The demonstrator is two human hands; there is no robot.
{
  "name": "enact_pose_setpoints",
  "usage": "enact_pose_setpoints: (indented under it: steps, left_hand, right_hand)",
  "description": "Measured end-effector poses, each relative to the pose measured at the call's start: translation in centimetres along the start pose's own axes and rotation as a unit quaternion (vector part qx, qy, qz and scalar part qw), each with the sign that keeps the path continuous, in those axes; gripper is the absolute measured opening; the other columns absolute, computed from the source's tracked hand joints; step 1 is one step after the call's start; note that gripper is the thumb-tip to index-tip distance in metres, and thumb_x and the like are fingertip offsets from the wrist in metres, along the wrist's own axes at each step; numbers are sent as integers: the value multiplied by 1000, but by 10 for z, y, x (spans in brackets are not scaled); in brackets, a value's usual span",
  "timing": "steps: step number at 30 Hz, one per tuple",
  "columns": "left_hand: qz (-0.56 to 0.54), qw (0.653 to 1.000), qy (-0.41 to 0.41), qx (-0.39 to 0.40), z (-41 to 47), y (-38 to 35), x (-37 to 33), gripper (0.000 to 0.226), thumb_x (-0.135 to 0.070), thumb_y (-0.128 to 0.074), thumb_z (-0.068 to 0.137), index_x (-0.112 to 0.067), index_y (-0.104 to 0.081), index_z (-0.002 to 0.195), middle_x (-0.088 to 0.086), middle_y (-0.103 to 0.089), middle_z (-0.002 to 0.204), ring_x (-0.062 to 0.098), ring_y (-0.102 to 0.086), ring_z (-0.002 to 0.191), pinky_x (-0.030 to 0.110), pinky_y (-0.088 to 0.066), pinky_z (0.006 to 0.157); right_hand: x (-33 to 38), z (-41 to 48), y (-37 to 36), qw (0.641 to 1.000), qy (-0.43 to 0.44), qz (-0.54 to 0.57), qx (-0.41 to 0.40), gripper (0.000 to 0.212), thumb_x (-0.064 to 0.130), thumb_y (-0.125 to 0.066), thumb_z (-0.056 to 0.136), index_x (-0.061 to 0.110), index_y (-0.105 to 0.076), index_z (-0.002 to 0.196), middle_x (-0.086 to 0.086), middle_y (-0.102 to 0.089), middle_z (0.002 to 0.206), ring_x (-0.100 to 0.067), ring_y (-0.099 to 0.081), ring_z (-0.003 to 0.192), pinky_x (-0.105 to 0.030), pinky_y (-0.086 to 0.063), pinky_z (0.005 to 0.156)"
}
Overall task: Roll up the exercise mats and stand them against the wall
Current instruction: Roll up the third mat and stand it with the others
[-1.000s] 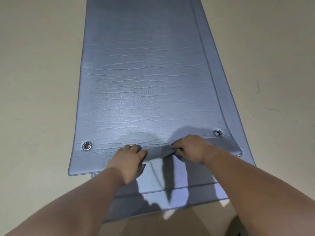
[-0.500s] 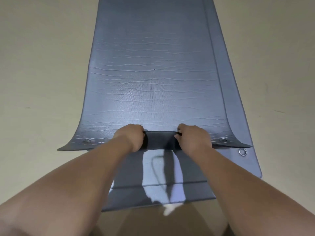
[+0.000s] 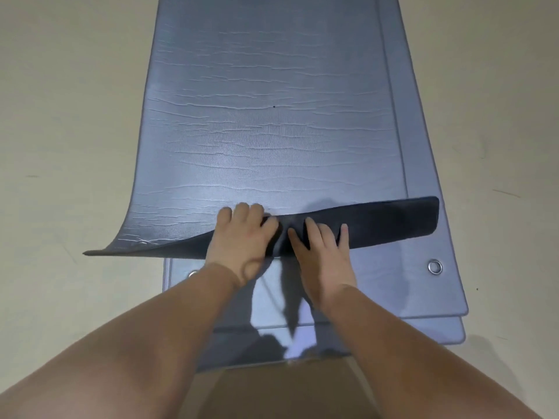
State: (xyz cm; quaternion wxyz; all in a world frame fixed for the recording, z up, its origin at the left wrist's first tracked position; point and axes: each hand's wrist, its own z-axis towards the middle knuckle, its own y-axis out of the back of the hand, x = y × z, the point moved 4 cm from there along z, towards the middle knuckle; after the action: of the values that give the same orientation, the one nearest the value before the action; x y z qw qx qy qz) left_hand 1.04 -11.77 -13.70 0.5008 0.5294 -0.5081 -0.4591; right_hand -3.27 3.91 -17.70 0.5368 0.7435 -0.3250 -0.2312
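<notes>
Scuffed beige floor (image 3: pixel 60 116); left grip (image 3: pixel 245 234) curls round the top mat (image 3: pixel 272 86) at its turned-over end, right grip (image 3: pixel 323 246) presses it straight-fingered, lower mats (image 3: pixel 438 297) beneath

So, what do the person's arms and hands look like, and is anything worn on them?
The left hand and right hand are bare: no gloves, no ring seen. The left arm and right arm are bare too, with no sleeve, watch or bracelet in view.
</notes>
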Motion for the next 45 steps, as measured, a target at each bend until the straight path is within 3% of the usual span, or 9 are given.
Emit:
enact_pose_setpoints:
  steps: [3,7,16,20,29,35,39,43,45]
  left_hand:
    - [-24,1000,-1,-13,-23,-12,-6,41,-24,-35,75,-11,-67,98,13,-57,97,33,-46,89,43,-28,75]
    - [4,998,22,65,-41,-35,5,59,-20,-68,65,-11,-63,123,11,-58,120,37,-51,109,45,-33,83]
    - [-82,984,48,149,-11,-35,20,39,-36,-58,88,-20,-58,124,5,-63,112,31,-57,97,36,-42,82]
    - [-118,976,35,181,2,-12,31,38,-35,-50,95,-24,-48,131,5,-67,104,31,-62,95,36,-48,80]
    - [-337,862,51,375,9,-6,56,28,-20,-60,100,-26,-57,127,-9,-55,109,15,-52,103,27,-36,85]
    - [-258,925,149,235,19,-22,64,10,-31,-57,99,-34,-52,107,-1,-62,115,28,-54,107,38,-44,90]
    - [-70,974,169,131,29,-14,52,22,-36,-56,97,-31,-55,118,4,-54,120,32,-47,114,44,-36,92]
    - [-37,984,156,73,27,-19,43,18,-22,-58,93,-26,-66,108,6,-57,108,32,-49,103,39,-29,79]
    - [-13,991,127,46,20,-23,38,17,-19,-61,88,-21,-70,103,5,-59,100,32,-50,94,37,-24,73]
  right_hand:
    - [-7,12,4,998,11,3,61,75,12,-49,97,32,-21,165,-12,-15,170,-35,-9,157,-65,7,123]
    - [-13,22,6,999,21,30,26,71,3,-55,90,30,-47,155,-16,-47,151,-41,-33,146,-69,-2,123]
    - [-8,25,30,996,10,17,89,66,0,-53,85,25,-47,145,-12,-54,125,-37,-49,122,-57,-18,124]
    - [-14,42,54,991,21,44,124,40,11,-59,89,27,-57,126,-5,-62,112,-31,-61,109,-39,-46,89]
    - [-46,51,52,916,32,238,320,39,36,-73,95,25,-66,132,8,-63,121,-15,-57,109,-28,-40,89]
    - [-41,54,47,986,-19,154,53,36,40,-70,94,33,-64,129,2,-67,126,-29,-60,115,-40,-46,95]
    - [-16,30,37,983,-2,57,-177,22,15,-81,75,16,-73,95,-9,-63,95,-37,-57,87,-44,-41,80]
    - [-11,9,11,997,39,24,-64,83,45,-84,71,3,-60,139,-20,-56,139,-45,-49,133,-60,-31,118]
    - [-13,11,10,998,48,-21,-30,90,29,-87,65,0,-55,144,-23,-55,144,-47,-46,139,-64,-30,119]
